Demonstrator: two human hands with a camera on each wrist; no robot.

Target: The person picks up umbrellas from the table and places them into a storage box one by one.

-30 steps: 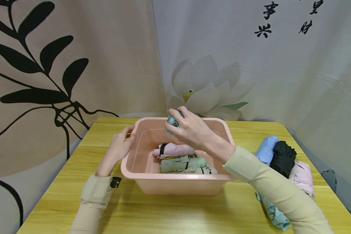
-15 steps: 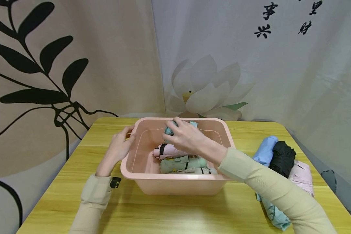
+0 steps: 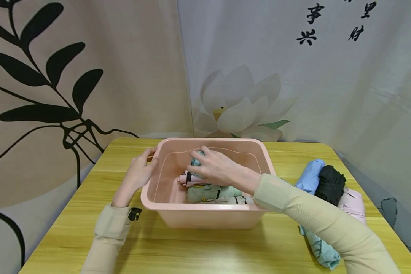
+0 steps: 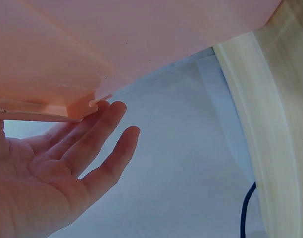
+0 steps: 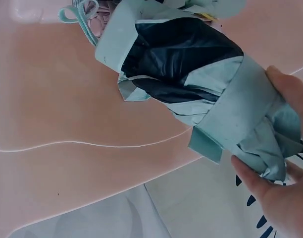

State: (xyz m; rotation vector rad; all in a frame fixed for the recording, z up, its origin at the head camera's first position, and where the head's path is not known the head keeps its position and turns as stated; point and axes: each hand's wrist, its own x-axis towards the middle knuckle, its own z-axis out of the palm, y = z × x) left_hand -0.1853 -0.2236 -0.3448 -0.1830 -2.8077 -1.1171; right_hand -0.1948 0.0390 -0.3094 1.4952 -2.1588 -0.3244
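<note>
My right hand [image 3: 219,166] is inside the pink plastic bin [image 3: 212,219], gripping a teal folded umbrella [image 5: 250,99]. Its loose fabric bulges and shows a dark inner side in the right wrist view; in the head view my hand covers most of it. Beneath lie a pink folded umbrella [image 3: 185,179] with a black strap, a sage-green one [image 3: 202,193] and a whitish one [image 3: 231,200], side by side. My left hand [image 3: 138,173] holds the bin's left rim; in the left wrist view its fingers [image 4: 99,131] reach under the rim.
On the wooden table [image 3: 191,251], right of the bin, lie a blue bundle [image 3: 309,177], a black one [image 3: 331,184], a pale pink one [image 3: 352,205] and a light teal one [image 3: 323,251]. The right sleeve passes over part of these. A printed curtain [image 3: 140,76] hangs behind the table.
My right hand has lowered the teal umbrella from above the far rim down into the bin, toward the pink umbrella. The left hand has stayed on the rim.
</note>
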